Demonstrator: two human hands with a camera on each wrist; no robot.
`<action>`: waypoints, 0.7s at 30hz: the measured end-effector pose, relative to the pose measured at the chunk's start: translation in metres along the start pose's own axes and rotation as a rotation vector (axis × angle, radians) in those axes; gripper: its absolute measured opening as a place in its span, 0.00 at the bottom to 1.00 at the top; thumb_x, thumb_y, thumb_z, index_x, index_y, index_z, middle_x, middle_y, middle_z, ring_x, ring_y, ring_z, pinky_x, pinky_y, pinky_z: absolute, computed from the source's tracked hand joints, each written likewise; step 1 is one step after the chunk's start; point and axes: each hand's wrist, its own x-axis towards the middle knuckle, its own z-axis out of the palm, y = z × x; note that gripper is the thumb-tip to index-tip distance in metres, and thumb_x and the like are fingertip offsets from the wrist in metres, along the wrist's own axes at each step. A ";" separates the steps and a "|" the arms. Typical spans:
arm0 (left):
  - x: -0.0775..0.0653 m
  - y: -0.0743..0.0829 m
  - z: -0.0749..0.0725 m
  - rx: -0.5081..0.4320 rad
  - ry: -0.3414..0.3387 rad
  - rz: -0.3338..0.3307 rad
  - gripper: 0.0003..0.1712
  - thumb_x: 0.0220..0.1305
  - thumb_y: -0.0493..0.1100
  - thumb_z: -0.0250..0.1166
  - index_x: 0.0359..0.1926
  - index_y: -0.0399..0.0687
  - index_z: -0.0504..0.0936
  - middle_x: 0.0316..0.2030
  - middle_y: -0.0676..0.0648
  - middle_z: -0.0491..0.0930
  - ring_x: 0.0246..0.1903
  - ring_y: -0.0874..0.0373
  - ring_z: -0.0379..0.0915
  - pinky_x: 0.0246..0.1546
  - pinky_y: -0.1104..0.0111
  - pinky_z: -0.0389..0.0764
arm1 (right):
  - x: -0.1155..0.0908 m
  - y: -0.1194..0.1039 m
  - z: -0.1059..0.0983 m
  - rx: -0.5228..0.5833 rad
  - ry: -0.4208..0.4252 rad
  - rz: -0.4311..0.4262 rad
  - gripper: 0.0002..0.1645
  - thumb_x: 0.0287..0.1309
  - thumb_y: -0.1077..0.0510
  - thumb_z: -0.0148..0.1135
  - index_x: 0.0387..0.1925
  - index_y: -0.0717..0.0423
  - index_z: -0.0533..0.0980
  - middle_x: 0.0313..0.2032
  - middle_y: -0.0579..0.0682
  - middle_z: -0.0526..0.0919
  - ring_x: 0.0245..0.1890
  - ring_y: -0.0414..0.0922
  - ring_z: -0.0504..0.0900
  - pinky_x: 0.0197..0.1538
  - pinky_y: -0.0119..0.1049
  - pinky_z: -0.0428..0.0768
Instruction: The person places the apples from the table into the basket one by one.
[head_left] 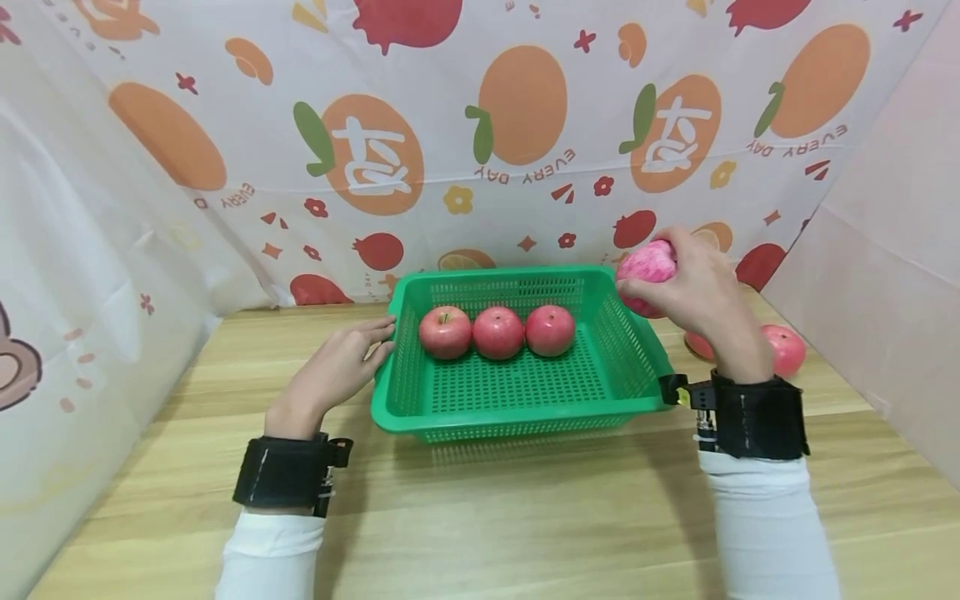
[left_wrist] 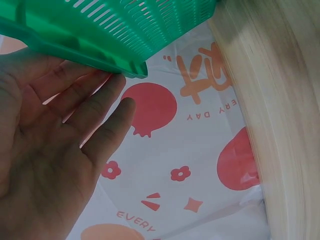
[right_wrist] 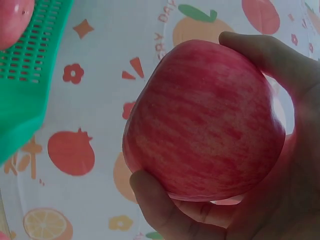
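Observation:
A green plastic basket [head_left: 517, 412] stands on the wooden table, with three red apples [head_left: 498, 333] in a row along its back half. My right hand [head_left: 693, 287] grips another apple [right_wrist: 205, 125], raised above the basket's right rim, thumb on one side and fingers curled round the other. At the basket's left side, my left hand [head_left: 337, 367] rests with its fingers extended against the rim. In the left wrist view those fingers [left_wrist: 95, 100] lie along the underside of the green rim, holding nothing else.
Two more apples sit on the table right of the basket, one partly hidden by my right wrist and the other apple [head_left: 783, 350] beyond it. A fruit-printed white sheet [head_left: 450, 225] rises behind the table [head_left: 525, 517] and along its sides.

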 end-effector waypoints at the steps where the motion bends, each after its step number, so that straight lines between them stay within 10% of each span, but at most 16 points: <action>1: 0.001 0.000 0.000 0.000 0.001 0.003 0.23 0.62 0.37 0.55 0.56 0.29 0.68 0.58 0.35 0.66 0.56 0.44 0.60 0.49 0.49 0.72 | 0.000 -0.001 0.002 0.000 -0.005 -0.006 0.38 0.41 0.41 0.66 0.50 0.57 0.65 0.42 0.58 0.71 0.41 0.55 0.68 0.35 0.54 0.78; 21: 0.000 0.000 -0.001 -0.007 0.001 -0.005 0.22 0.63 0.37 0.54 0.56 0.29 0.68 0.58 0.35 0.66 0.56 0.44 0.60 0.46 0.51 0.73 | 0.009 -0.022 0.023 -0.011 -0.081 -0.052 0.38 0.42 0.40 0.65 0.51 0.55 0.64 0.41 0.58 0.71 0.42 0.54 0.67 0.34 0.52 0.78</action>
